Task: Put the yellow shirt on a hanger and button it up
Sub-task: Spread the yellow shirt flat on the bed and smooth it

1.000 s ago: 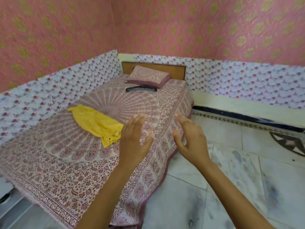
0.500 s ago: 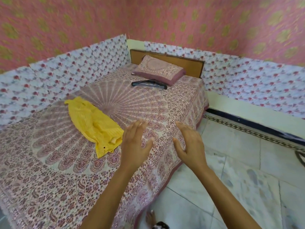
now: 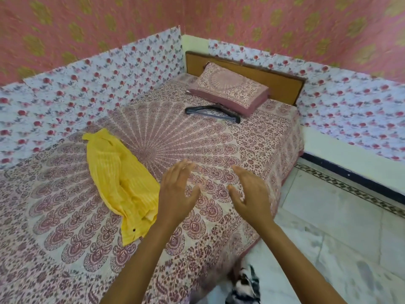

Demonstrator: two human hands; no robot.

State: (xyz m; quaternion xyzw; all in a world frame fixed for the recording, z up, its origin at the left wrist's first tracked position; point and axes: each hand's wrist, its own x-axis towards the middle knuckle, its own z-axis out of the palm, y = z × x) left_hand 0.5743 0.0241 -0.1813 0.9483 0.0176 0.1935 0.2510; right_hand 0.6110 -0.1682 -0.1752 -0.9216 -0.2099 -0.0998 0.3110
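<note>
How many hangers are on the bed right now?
1. The black hanger lies on the bedspread just in front of the pillow, apart from the yellow shirt. No other shows, though the pillow or shirt could hide one.

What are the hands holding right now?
Nothing. The left hand and right hand are both open and empty; the yellow shirt and the hanger lie on the bed.

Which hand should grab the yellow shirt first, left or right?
Probably left. The left hand, open, hovers right beside the yellow shirt on the bed; the right hand, also open, is farther off toward the bed's floor-side edge, with the left hand between it and the shirt.
</note>
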